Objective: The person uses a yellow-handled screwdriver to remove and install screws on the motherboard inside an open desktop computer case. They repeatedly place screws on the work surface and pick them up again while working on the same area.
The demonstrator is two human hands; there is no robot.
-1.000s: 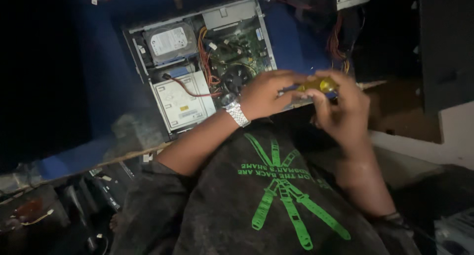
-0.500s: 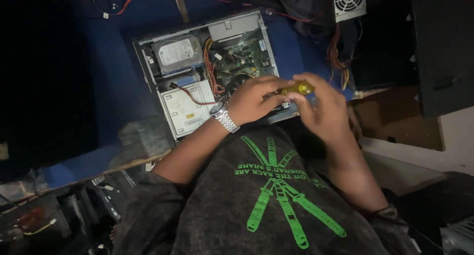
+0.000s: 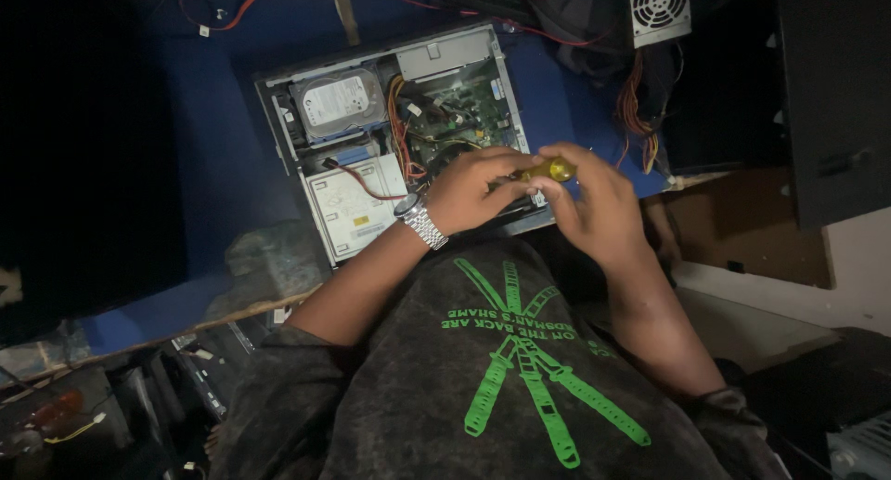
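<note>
An open desktop computer case (image 3: 278,127) lies flat on a blue table, showing a silver hard drive (image 3: 339,101), an optical drive (image 3: 348,211) and a green motherboard (image 3: 459,109) with orange cables. Both hands meet over the case's near right corner. My right hand (image 3: 594,206) grips a screwdriver with a yellow handle (image 3: 555,171). My left hand (image 3: 473,188), with a metal wristwatch (image 3: 419,220) on its wrist, curls around the screwdriver's front part. The tip is hidden by the fingers.
A loose power supply with a fan grille (image 3: 659,6) and trailing orange wires (image 3: 636,109) sits at the back right. A dark cabinet (image 3: 835,99) stands at the right. Cluttered dark parts (image 3: 186,378) lie below the table edge at the left.
The hands and screwdriver sit slightly higher and further left over the case than before; the head view has shifted, showing more of the case's left side.
</note>
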